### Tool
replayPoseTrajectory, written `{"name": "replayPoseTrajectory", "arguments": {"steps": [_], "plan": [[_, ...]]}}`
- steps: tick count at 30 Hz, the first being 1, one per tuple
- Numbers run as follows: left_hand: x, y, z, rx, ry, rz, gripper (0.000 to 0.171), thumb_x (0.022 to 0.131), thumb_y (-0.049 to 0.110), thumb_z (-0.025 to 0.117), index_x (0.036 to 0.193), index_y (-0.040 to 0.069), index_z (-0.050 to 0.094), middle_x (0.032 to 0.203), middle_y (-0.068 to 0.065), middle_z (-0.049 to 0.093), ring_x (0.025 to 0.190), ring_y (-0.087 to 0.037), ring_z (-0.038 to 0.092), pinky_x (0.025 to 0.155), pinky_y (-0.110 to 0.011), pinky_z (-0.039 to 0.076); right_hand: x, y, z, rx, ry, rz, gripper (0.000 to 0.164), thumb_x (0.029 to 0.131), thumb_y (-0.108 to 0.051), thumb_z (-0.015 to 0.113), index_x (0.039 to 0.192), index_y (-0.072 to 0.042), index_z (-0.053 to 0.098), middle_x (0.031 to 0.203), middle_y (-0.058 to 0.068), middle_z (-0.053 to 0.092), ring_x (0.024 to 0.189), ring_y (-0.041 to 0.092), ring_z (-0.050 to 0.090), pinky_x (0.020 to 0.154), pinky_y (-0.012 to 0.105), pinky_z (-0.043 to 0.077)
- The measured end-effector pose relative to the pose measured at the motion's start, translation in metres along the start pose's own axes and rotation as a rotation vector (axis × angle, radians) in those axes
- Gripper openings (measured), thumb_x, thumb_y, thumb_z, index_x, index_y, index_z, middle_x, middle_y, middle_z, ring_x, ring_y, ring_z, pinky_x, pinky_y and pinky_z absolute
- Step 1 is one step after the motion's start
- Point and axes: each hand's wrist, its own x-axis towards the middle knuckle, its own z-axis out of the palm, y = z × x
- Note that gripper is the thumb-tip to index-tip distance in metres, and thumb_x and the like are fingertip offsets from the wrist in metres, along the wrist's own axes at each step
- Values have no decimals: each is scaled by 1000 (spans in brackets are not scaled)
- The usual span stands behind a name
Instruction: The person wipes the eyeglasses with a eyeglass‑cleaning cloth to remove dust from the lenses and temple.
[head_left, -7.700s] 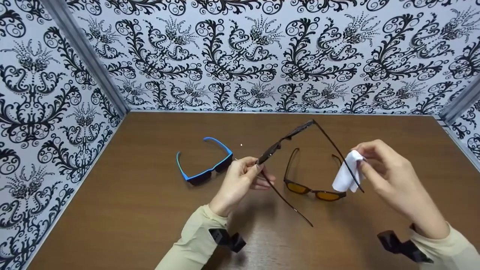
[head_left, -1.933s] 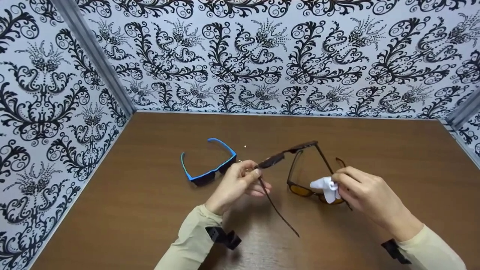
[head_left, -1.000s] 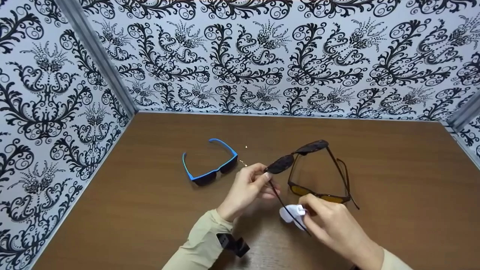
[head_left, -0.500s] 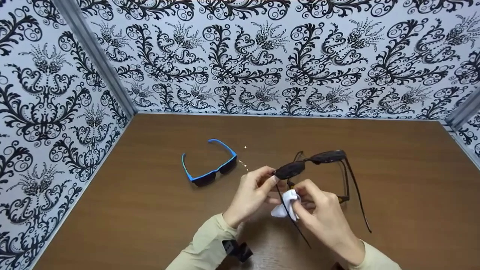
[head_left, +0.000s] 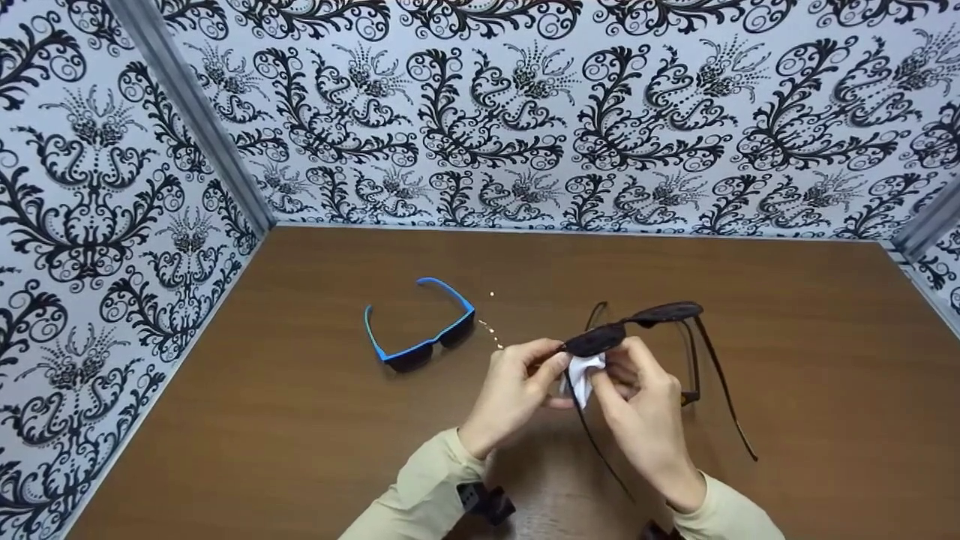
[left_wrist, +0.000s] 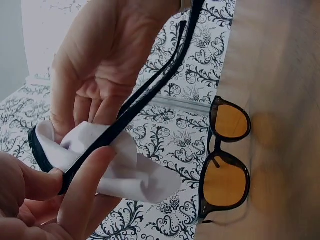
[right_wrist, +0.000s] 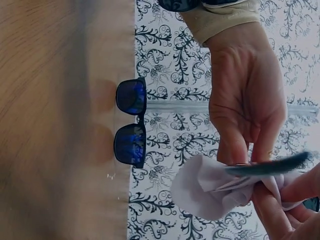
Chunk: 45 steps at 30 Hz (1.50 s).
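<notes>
Dark sunglasses are held up over the table with both temples unfolded. My left hand pinches them at the left hinge corner, thumb and fingers around the frame. In my right hand is a crumpled white cloth, pressed against the near lens from below. The left wrist view shows the cloth bunched around that lens, with a temple crossing in front of it. Behind the right hand, black glasses with amber lenses lie on the table, mostly hidden in the head view.
Blue-framed sunglasses with dark lenses lie unfolded on the brown table, left of the hands. Several tiny pale specks are scattered beside them. Walls with black-and-white patterned paper close off the back and sides.
My right hand has come leftward with the cloth from the far temple, past the near temple, up to the near lens. The held sunglasses have shifted right and tilted, lenses facing me more.
</notes>
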Motion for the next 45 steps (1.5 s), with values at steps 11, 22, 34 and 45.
{"name": "replayPoseTrajectory", "arguments": {"steps": [11, 22, 34, 45], "plan": [[0, -1, -1, 95, 38, 17, 11, 93, -3, 58, 94, -8, 68, 76, -10, 66, 61, -21, 67, 55, -31, 56, -5, 9, -8, -31, -88, -64, 27, 79, 20, 65, 98, 1, 60, 92, 8, 71, 83, 17, 69, 66, 25, 56], [7, 0, -14, -45, 83, -22, 13, 95, -5, 53, 94, -14, 63, 88, -23, 67, 81, -22, 67, 61, -35, 57, -21, 20, -20, -78, -216, -194, 38, 73, 22, 68, 99, -5, 61, 91, 2, 68, 80, 14, 68, 66, 20, 54], [11, 2, -24, -55, 102, -47, 14, 95, -7, 51, 95, -17, 60, 86, -25, 67, 77, -25, 68, 64, -40, 58, -28, 24, -38, -145, -320, -290, 38, 71, 17, 69, 97, -9, 62, 91, -4, 67, 80, 13, 67, 72, 18, 52], [12, -1, -26, -46, 111, -57, 13, 94, -8, 50, 92, -17, 59, 83, -24, 68, 72, -26, 69, 65, -45, 57, -23, 9, -46, -14, -208, -388, 16, 91, -10, 65, 100, 4, 62, 97, 13, 67, 85, 16, 66, 73, 18, 52]]}}
